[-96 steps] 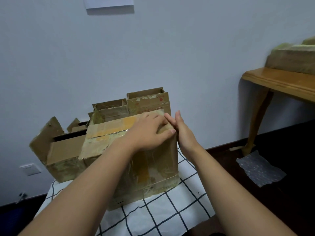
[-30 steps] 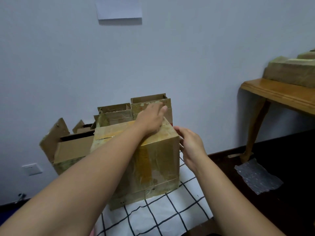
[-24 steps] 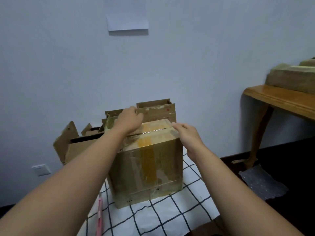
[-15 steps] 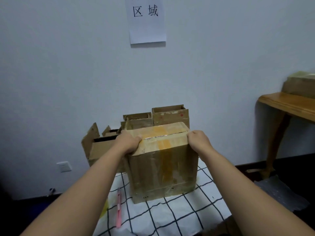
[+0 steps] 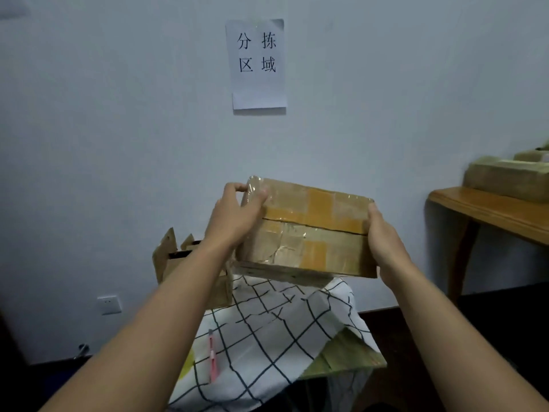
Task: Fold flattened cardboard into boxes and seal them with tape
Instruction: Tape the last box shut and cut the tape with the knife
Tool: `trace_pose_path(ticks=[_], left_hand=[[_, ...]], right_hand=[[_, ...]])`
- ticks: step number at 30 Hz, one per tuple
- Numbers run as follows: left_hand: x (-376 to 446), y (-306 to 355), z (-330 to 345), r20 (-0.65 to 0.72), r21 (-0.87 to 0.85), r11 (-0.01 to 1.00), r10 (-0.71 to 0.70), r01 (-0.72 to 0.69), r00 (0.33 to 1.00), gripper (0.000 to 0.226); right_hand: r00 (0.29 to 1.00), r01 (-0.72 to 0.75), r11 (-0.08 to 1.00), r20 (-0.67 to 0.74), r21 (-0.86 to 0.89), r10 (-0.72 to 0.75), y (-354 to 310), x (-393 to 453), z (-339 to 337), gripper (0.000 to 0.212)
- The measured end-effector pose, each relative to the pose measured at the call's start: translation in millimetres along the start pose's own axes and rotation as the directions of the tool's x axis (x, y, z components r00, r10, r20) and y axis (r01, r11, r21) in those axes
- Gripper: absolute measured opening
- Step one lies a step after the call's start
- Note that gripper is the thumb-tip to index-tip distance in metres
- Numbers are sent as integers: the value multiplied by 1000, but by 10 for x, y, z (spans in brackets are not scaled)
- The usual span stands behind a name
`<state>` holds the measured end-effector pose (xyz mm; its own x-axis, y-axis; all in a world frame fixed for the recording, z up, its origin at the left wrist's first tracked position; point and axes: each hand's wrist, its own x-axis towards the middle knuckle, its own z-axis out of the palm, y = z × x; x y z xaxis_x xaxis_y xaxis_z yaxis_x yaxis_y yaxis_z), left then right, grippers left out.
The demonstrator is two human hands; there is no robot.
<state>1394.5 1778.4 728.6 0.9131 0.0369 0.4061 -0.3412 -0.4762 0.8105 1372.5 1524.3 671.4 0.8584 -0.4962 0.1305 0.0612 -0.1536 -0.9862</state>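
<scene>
A taped cardboard box (image 5: 309, 230) hangs in the air above the table, tilted so its taped face with yellow and clear tape points toward me. My left hand (image 5: 234, 215) grips its upper left corner, thumb on the face and fingers curled round the edge. My right hand (image 5: 383, 233) holds the right side, with its fingers hidden behind the box. An open cardboard box (image 5: 178, 263) with raised flaps stands behind, partly hidden by my left arm.
A white cloth with a black grid (image 5: 276, 337) covers the table, and a pink pen (image 5: 212, 355) lies on it. A wooden side table (image 5: 490, 212) at the right carries stacked boxes (image 5: 505, 179). A paper sign (image 5: 257, 63) hangs on the wall.
Both hands took the box by its sides, lifted it off the cloth and tipped its taped top toward me. The view has tilted up, showing more of the wall.
</scene>
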Motion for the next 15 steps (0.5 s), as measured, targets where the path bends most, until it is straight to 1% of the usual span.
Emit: trace_pose_path(ticks=[2,4,5,7,9,11,12,14,15], left_hand=[[-35,98,-79,-19,-11,1000,-6,6,1000,47],[-65,137,-132,-23,55,998,3,-2,1000,45],[-99,142,-145,-16,95,995,0,1,1000,48],[-147,88,-125,-5,168,985,-25,26,1000,60],[-173,-26,-88,-6,204,976,-70,70,998,69],[-176,-190,-56,20,141,983,-118,114,993,73],[-195,-255,-52,60,77,987,-147,142,987,79],[-223,-386,-31,134,-51,978,-192,200,972,105],[-211,-455,-11,149,-90,970,-210,224,966,113]], right_hand=[[1000,11,1000,11,4,-11,-58,-31,-40,74],[998,60,996,22,-69,-59,-108,-70,-72,59],[997,79,989,21,-123,-77,-107,-73,-77,58],[994,107,970,20,-217,-105,-88,-94,-79,59],[992,124,956,22,-266,-122,-39,-115,-51,57],[992,126,954,33,-272,-122,24,-124,-12,54],[992,128,953,36,-273,-123,46,-137,6,50],[991,132,951,35,-278,-127,87,-131,28,44],[991,137,946,32,-293,-134,104,-125,33,45]])
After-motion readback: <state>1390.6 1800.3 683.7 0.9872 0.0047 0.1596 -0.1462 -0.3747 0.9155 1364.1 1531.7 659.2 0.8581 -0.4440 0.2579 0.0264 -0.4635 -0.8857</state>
